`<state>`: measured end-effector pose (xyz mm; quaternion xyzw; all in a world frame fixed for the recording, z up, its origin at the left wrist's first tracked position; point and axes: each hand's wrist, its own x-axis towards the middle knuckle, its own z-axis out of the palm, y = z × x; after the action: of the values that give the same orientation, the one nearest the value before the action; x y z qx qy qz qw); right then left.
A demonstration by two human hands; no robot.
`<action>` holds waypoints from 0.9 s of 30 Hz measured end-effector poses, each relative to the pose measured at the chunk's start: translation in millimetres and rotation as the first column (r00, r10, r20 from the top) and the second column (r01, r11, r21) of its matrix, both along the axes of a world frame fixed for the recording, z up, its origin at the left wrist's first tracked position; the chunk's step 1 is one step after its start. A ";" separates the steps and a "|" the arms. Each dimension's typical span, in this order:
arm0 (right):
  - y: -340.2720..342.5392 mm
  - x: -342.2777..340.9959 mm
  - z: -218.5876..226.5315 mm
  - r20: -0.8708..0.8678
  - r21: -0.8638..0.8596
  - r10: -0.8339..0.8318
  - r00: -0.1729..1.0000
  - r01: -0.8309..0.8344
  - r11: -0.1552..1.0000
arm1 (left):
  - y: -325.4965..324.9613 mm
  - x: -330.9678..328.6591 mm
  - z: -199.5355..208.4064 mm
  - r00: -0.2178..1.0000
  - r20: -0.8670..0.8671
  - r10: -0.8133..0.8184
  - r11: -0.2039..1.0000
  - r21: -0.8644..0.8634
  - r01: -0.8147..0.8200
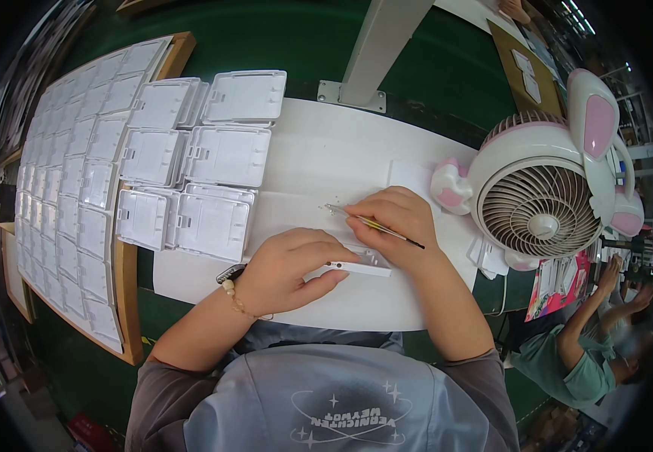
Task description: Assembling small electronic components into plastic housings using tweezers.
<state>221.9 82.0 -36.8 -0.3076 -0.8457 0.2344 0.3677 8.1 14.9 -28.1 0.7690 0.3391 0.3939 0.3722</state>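
My left hand [290, 270] is closed on a small white plastic part [368, 270], tilted on its edge just above the white work surface [319, 162]. A dark dot shows on its side, and my fingers cover its left end. My right hand [398, 222] pinches a slim pen-shaped tool [386, 230] with a pale tip and a dark rear end. Whether it is tweezers or a brush I cannot tell. Its tip is at several tiny specks [328, 202] scattered on the surface, just beyond the white part.
Stacked white plastic covers [224, 162] stand left of my hands. Farther left, a wood-edged board [126, 301] carries rows of similar covers. A pink-and-white fan [545, 226] sits at the right, beyond white papers [411, 175]. A metal post [379, 56] rises behind. Another person [579, 354] is at far right.
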 end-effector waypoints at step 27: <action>-0.5 -2.0 0.2 -0.027 0.006 0.014 1.000 -0.014 1.000 | -0.7 1.3 0.9 1.000 0.000 0.002 0.999 -0.054 -0.002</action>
<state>219.8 81.5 -36.7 -0.2973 -0.8434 0.2387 0.3786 9.4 14.3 -27.2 0.7583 0.3504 0.3848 0.3925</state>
